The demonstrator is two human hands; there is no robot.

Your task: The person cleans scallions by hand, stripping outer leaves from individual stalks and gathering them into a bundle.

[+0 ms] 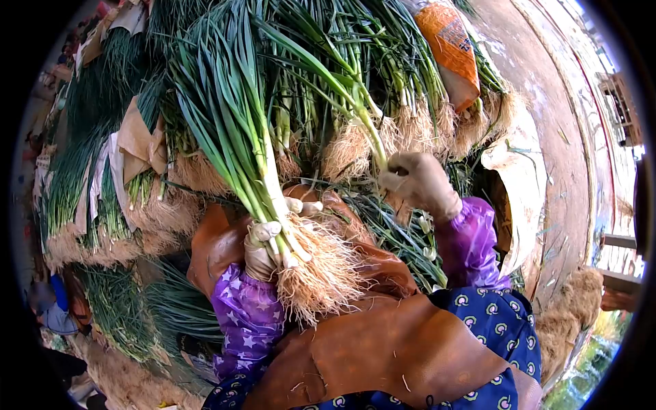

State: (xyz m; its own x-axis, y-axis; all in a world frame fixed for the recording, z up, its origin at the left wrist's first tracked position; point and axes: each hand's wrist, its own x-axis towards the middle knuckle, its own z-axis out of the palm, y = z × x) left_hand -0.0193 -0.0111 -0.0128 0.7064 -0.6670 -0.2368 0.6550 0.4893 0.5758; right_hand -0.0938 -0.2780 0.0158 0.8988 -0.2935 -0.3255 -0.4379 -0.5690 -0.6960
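Observation:
A bunch of green garlic (270, 181), with white stems and long pale roots, is gripped low on its stems by my gloved left hand (260, 249). Its dark leaves point up and away, and the roots hang over my brown apron (383, 342). My gloved right hand (418, 181) has its fingers closed around the lower end of a single green garlic stalk (369, 130). That stalk's leaves fan out toward the upper left, over the pile. The stalk's base is hidden behind the fingers.
Piled green garlic (417, 89) lies ahead, roots toward me, with an orange printed sack (447, 51) on it. More bundles (96, 191) stand at left between paper sheets. Loose leaves (393, 232) lie below my right hand. Another person (58, 311) is at far left.

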